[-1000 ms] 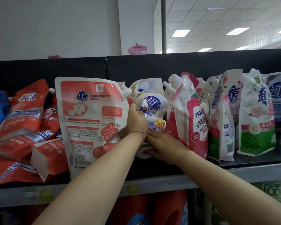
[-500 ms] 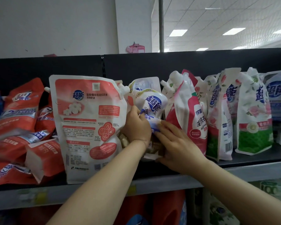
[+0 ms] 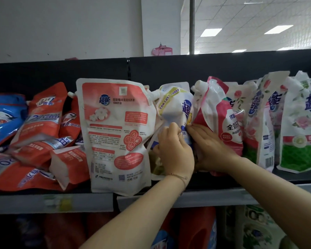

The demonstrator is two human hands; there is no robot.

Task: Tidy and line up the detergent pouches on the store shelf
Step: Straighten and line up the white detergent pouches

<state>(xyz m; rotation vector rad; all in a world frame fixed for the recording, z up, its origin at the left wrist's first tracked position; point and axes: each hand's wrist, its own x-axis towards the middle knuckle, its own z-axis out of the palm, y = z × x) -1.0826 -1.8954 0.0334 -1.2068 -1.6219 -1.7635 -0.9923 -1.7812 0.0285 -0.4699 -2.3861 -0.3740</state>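
Observation:
A white-and-blue detergent pouch (image 3: 175,106) stands crumpled in the middle of the shelf. My left hand (image 3: 174,151) grips its lower part with curled fingers. My right hand (image 3: 209,148) lies with straight fingers against the same pouch's right side, in front of a pink-and-white pouch (image 3: 221,112). A large coral-and-white pouch (image 3: 117,130) stands upright just left of my left hand, its back label facing me. The white pouch's bottom is hidden behind my hands.
Orange and blue pouches (image 3: 34,133) lie toppled in a heap at the left. Rose-print pouches (image 3: 302,126) stand in a row at the right. The grey shelf edge (image 3: 205,196) runs below, with red jugs (image 3: 196,230) underneath. A black back panel closes the shelf behind.
Both hands have moved up the white-and-blue pouch, which now stands more upright. My right hand came up from the shelf floor to the pouch's right side.

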